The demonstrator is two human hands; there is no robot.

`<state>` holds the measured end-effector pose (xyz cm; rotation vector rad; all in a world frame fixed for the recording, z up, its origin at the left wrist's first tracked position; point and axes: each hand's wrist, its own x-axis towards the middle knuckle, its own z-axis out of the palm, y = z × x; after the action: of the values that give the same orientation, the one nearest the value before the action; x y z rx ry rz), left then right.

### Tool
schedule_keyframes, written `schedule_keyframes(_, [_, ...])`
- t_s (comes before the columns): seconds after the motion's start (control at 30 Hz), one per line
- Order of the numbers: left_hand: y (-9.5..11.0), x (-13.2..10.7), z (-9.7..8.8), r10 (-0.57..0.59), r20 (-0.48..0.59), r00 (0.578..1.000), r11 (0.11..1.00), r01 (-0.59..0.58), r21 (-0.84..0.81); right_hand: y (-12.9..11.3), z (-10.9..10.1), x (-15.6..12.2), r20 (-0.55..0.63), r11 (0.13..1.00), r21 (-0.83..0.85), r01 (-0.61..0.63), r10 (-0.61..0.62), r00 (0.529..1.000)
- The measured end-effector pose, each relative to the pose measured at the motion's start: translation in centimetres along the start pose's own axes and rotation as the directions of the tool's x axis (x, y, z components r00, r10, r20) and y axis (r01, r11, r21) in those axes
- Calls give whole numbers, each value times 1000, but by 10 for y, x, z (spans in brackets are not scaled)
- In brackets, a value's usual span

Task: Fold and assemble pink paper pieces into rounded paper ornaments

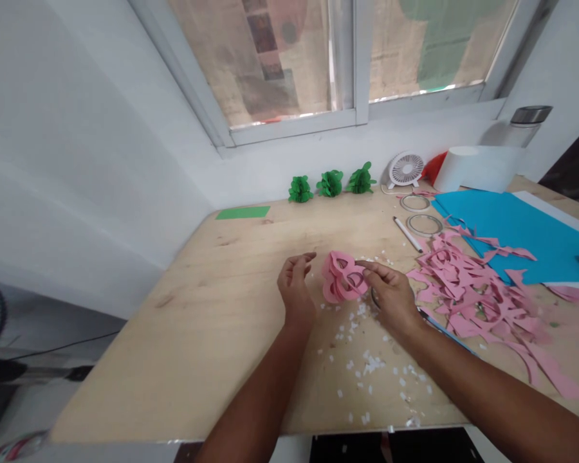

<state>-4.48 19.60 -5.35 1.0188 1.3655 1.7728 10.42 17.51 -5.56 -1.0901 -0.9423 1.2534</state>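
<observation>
A pink cut-paper flower (335,280) with looped, layered petals is held just above the wooden table. Its right edge is pinched between the thumb and fingers of my right hand (393,292). To the left of the flower is my left hand (296,286), its fingers bent and apart from the paper, with nothing seen in them. Small white paper bits (367,363) lie scattered beneath and in front of the flower. Partly hidden behind my right hand is a dark ring (375,298), perhaps a scissors handle or a tape roll.
Pink paper scraps (482,283) pile up at the right beside blue sheets (525,222). Tape rolls (424,224), a white marker (408,234) and a small fan (406,170) stand or lie behind. Three green paper flowers (330,184) line the wall, near a green strip (242,213).
</observation>
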Motion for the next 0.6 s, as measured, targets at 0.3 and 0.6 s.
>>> schedule_keyframes(0.3, [0,5,-1,-193,161,968,974,209,-86,-1,1,1,-16,1000,-12,14,-14,1000])
schedule_keyframes(0.6, [13,0,0,-334,594,732,793,559,-243,0,0,1,-8,995,95,-12,13,1000])
